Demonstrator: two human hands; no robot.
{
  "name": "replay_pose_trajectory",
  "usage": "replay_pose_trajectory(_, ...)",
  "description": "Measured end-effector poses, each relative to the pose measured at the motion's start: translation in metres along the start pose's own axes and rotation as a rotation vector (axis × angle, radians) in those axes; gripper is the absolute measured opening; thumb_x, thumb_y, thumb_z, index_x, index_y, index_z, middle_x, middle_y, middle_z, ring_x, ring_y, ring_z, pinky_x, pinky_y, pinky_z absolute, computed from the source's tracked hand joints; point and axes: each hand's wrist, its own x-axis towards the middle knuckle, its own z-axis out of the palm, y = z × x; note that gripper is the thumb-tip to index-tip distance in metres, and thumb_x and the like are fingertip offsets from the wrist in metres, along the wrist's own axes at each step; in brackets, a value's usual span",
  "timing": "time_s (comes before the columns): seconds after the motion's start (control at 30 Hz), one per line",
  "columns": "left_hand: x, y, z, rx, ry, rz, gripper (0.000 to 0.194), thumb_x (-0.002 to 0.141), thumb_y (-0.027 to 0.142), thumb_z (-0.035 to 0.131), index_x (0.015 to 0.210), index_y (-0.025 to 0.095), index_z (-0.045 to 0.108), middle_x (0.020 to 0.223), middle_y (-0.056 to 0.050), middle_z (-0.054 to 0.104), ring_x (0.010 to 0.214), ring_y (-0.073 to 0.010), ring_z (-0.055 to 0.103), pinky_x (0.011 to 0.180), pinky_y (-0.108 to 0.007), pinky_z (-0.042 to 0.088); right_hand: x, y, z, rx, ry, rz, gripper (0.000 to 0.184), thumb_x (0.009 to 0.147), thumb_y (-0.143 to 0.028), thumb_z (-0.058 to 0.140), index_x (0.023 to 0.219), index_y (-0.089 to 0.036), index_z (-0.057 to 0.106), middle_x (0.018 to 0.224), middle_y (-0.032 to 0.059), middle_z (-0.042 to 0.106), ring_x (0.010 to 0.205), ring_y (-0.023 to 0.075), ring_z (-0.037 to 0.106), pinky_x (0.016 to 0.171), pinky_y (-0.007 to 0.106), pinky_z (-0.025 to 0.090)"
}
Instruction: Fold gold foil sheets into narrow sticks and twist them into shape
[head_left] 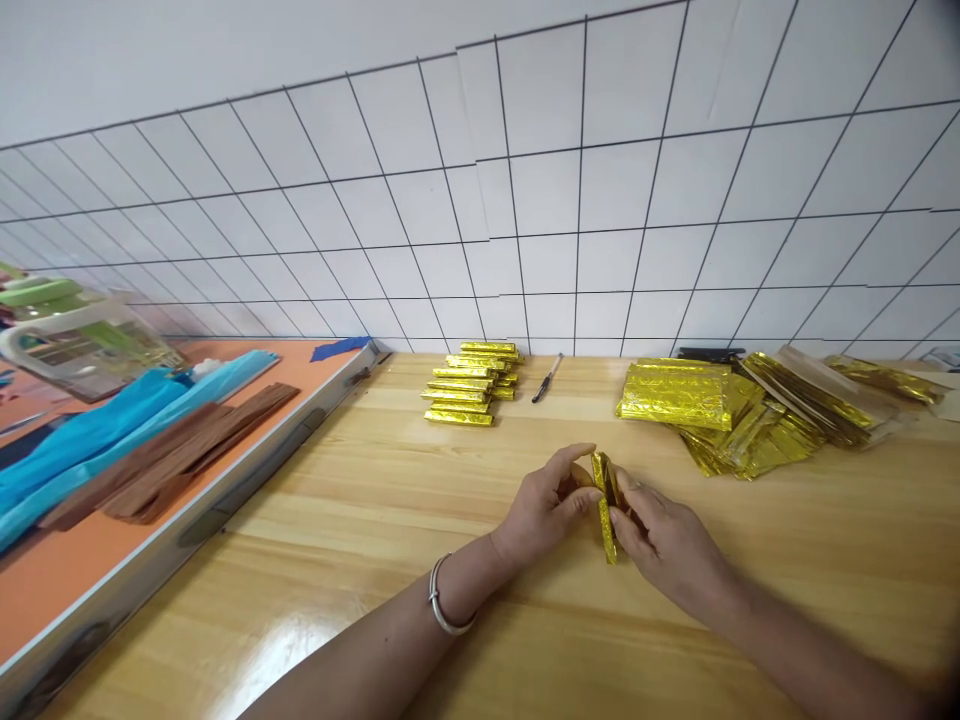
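Observation:
Between my two hands, above the wooden table, is a narrow folded strip of gold foil (606, 525), held nearly upright. My left hand (551, 505) pinches its left side with thumb and fingers. From the right, my right hand (660, 530) grips the same strip, its fingers partly hidden behind the foil. Farther back lies a stack of similar folded gold foil strips (465, 385). Flat gold foil sheets (675, 393) are piled at the back right, with more loose foil pieces (750, 435) spread beside them.
A pen (547, 380) lies near the tiled wall (540, 200). On the left, an orange board (300, 375) with a raised edge carries blue crepe paper (112, 430), brown crepe paper (202, 455) and a clear container (90, 345). The wooden table (360, 530) extends under my arms.

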Motion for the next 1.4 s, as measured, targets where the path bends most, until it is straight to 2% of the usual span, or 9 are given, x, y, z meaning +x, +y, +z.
replay_pose_trajectory(0.3, -0.0009, 0.0018, -0.0004, -0.052, 0.045, 0.014, 0.040, 0.082, 0.033, 0.061, 0.119, 0.019, 0.054, 0.094, -0.006, 0.061, 0.083, -0.0143, 0.057, 0.075, -0.026, 0.047, 0.0008, 0.0025, 0.0004, 0.040, 0.005, 0.028, 0.043, 0.088, -0.026, 0.039, 0.130, -0.017, 0.043, 0.115, 0.0126, 0.062, 0.101, 0.0246, 0.061, 0.085, 0.040, 0.051)
replay_pose_trajectory(0.6, -0.0007, 0.0011, -0.0013, 0.022, 0.059, 0.053, 0.039, 0.083, 0.031, 0.061, 0.119, 0.021, 0.056, 0.097, -0.006, 0.061, 0.083, -0.0141, 0.056, 0.075, -0.025, 0.047, 0.0021, 0.0028, 0.0003, 0.030, -0.039, 0.057, 0.044, 0.088, -0.023, 0.038, 0.132, -0.016, 0.039, 0.120, 0.0142, 0.058, 0.105, 0.0244, 0.058, 0.087, 0.041, 0.049)
replay_pose_trajectory(0.8, -0.0004, -0.0013, -0.0003, 0.094, 0.038, 0.113, 0.042, 0.083, 0.032, 0.059, 0.124, 0.024, 0.053, 0.097, -0.006, 0.062, 0.085, -0.0148, 0.056, 0.078, -0.027, 0.047, 0.0036, -0.0021, -0.0039, 0.035, -0.059, 0.066, 0.044, 0.085, -0.018, 0.039, 0.129, -0.019, 0.042, 0.115, 0.0108, 0.062, 0.098, 0.0226, 0.061, 0.083, 0.038, 0.050)
replay_pose_trajectory(1.07, -0.0015, -0.0033, 0.0021, 0.019, 0.078, -0.002, 0.042, 0.083, 0.034, 0.059, 0.122, 0.020, 0.054, 0.096, -0.006, 0.062, 0.084, -0.0149, 0.058, 0.075, -0.026, 0.047, 0.0021, -0.0013, -0.0004, 0.053, -0.034, 0.060, 0.045, 0.086, -0.022, 0.040, 0.131, -0.017, 0.041, 0.117, 0.0124, 0.061, 0.102, 0.0242, 0.060, 0.086, 0.041, 0.049)
replay_pose_trajectory(1.4, -0.0011, -0.0007, 0.0024, 0.056, 0.105, -0.026, 0.037, 0.084, 0.029, 0.058, 0.118, 0.018, 0.054, 0.091, -0.004, 0.063, 0.079, -0.0131, 0.057, 0.072, -0.024, 0.047, 0.0005, -0.0020, -0.0012, 0.129, -0.012, 0.103, 0.042, 0.088, -0.028, 0.041, 0.129, -0.021, 0.044, 0.116, 0.0090, 0.062, 0.104, 0.0222, 0.059, 0.086, 0.038, 0.050)
